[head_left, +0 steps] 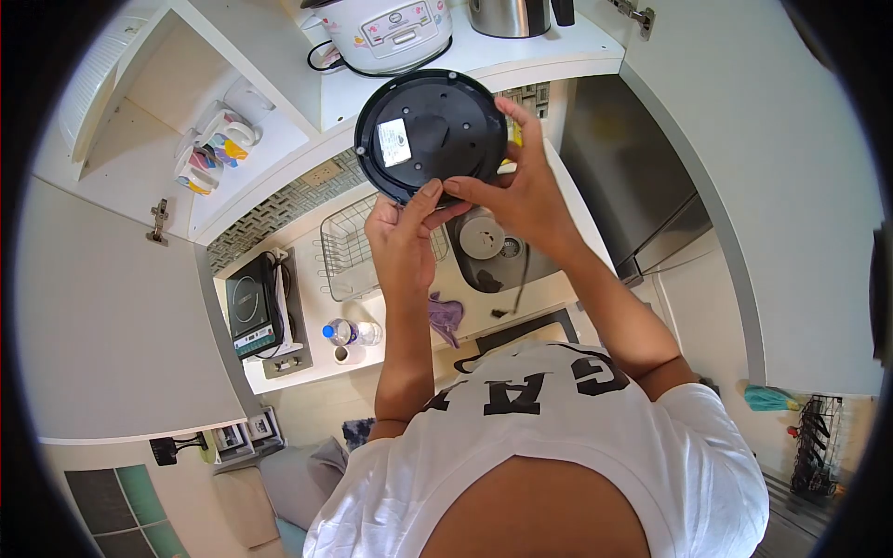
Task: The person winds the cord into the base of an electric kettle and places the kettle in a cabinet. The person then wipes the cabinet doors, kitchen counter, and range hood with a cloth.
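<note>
Both my hands hold up a round black appliance base [442, 139], its underside facing me, with a white label and several small screw holes or feet. My left hand [402, 237] grips its lower edge, with the thumb on the near rim. My right hand [532, 191] grips the right side, its thumb at the bottom rim beside my left thumb and a finger at the right edge. Behind the base, on the cabinet shelf [577, 54], stand a white rice cooker [395, 37] and a steel kettle [510, 17].
Open cabinet doors flank me on the left [130, 325] and right [772, 205]. Mugs [223, 139] sit in the left cabinet. Below are a dish rack [346, 246], a sink [488, 277], a water bottle [349, 332], a purple cloth [446, 316] and an induction cooker [249, 302].
</note>
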`<state>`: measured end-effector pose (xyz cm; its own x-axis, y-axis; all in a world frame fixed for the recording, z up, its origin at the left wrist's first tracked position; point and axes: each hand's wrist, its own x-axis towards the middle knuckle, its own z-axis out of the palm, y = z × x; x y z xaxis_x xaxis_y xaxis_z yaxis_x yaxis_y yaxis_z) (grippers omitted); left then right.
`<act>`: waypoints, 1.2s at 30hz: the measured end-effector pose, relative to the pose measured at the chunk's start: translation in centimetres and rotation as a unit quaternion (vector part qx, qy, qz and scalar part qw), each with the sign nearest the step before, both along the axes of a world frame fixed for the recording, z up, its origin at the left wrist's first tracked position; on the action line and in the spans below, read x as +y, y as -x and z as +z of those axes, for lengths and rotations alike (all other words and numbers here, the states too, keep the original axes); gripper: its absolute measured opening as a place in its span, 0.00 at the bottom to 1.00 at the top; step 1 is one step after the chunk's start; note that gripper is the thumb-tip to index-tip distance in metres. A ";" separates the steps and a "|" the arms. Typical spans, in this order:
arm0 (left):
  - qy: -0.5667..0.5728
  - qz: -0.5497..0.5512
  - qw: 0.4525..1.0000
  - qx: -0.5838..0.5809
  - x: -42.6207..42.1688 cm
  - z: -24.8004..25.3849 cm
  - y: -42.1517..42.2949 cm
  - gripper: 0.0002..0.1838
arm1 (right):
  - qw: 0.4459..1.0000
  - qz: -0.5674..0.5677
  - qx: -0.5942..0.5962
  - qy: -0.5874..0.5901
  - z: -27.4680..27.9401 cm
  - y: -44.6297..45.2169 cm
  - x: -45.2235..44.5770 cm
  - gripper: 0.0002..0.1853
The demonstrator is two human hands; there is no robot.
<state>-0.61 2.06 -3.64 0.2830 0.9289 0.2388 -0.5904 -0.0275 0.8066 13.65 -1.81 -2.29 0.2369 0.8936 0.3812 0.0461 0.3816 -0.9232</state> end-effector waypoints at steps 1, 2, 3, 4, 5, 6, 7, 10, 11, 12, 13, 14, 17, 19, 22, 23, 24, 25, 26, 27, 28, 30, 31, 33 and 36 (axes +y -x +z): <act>0.001 -0.001 1.000 0.001 0.2 -0.1 0.1 0.13 | 1.000 -0.014 -0.027 -0.005 -0.4 0.2 -0.1 0.53; 0.006 0.020 1.000 0.007 0.5 0.0 0.4 0.12 | 1.000 -0.014 -0.027 -0.004 -0.6 0.2 -0.8 0.53; 0.009 0.042 0.999 0.014 0.8 0.1 0.8 0.11 | 0.996 0.028 0.015 0.089 -0.4 0.2 -1.7 0.47; 0.007 0.043 0.999 0.013 1.1 0.1 1.2 0.11 | 0.980 0.071 0.055 0.179 -0.3 -0.1 -2.2 0.41; 0.001 0.057 0.998 0.013 1.2 0.0 1.7 0.11 | 0.980 0.072 0.055 0.179 -1.0 -0.8 -2.5 0.41; -0.006 0.070 0.997 0.011 1.4 0.1 2.0 0.11 | 0.979 0.115 0.024 0.164 -1.4 -1.6 -2.6 0.32; -0.006 0.073 0.997 0.014 1.3 0.3 2.4 0.12 | 0.976 0.158 -0.007 0.151 -1.8 -2.2 -2.6 0.23; 0.000 0.043 0.998 0.037 0.9 0.4 2.7 0.11 | 0.989 0.021 -0.088 0.118 -0.3 -3.0 -3.1 0.08; 0.001 0.041 0.998 0.038 0.7 0.7 2.7 0.11 | 0.992 -0.015 -0.089 0.084 0.1 -3.0 -2.9 0.06; -0.007 0.030 0.998 0.048 0.3 1.0 2.8 0.10 | 0.992 -0.017 -0.089 0.084 0.3 -3.2 -2.5 0.06; -0.016 0.018 0.998 0.057 0.0 1.3 2.9 0.10 | 0.988 -0.037 -0.138 0.049 0.4 -3.6 -2.0 0.08; -0.018 0.015 0.998 0.057 -0.1 1.5 3.1 0.10 | 0.981 -0.056 -0.187 0.014 0.6 -3.9 -1.6 0.12; -0.035 -0.001 0.992 0.118 -0.3 2.0 4.1 0.14 | 0.971 -0.084 -0.221 -0.017 1.1 -4.0 -0.8 0.24; -0.039 -0.014 0.989 0.145 -0.7 2.7 4.5 0.14 | 0.977 -0.070 -0.201 0.011 1.4 -4.3 0.1 0.29; -0.054 -0.036 0.978 0.197 -0.2 2.8 5.7 0.13 | 0.989 0.063 -0.112 0.078 2.2 -4.5 0.8 0.38; -0.053 -0.066 0.975 0.205 0.1 2.9 6.1 0.12 | 0.976 0.178 -0.042 0.117 2.4 -4.5 0.9 0.40; -0.052 -0.096 0.971 0.212 0.2 3.0 6.4 0.11 | 0.976 0.180 -0.043 0.116 2.2 -4.4 1.1 0.40; -0.053 -0.093 0.972 0.211 0.5 2.6 6.4 0.11 | 0.971 0.192 -0.012 0.141 1.7 -4.3 1.4 0.42; -0.045 -0.067 0.984 0.160 1.0 1.6 6.5 0.10 | 0.965 0.203 0.019 0.167 1.3 -4.1 1.7 0.44; -0.037 -0.042 0.992 0.109 1.4 0.9 6.4 0.09 | 0.964 0.205 0.019 0.166 1.1 -3.7 1.8 0.44; -0.036 -0.041 0.992 0.110 1.5 0.5 5.9 0.09 | 0.971 0.165 0.042 0.169 0.8 -3.0 1.6 0.42; 0.018 0.113 0.992 0.059 0.9 -0.4 3.5 0.10 | 0.975 0.124 0.067 0.173 -0.1 -1.5 1.3 0.40; 0.009 0.115 0.992 0.048 0.2 -0.3 2.2 0.11 | 0.981 0.088 0.096 0.147 -0.7 -0.8 1.3 0.40; 0.017 0.085 0.996 0.037 0.7 -0.5 2.6 0.10 | 0.984 0.054 0.121 0.118 -0.7 -0.1 0.9 0.40; 0.024 0.048 0.998 0.011 1.2 -0.4 2.9 0.11 | 0.987 0.022 0.050 0.148 -0.9 0.4 0.1 0.39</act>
<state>-3.50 3.25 -4.07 0.1968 0.9624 0.1870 -0.5688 -0.0433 0.8214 13.25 -1.72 -3.17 0.2192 0.9726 0.0777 -0.0616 0.0933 -0.9937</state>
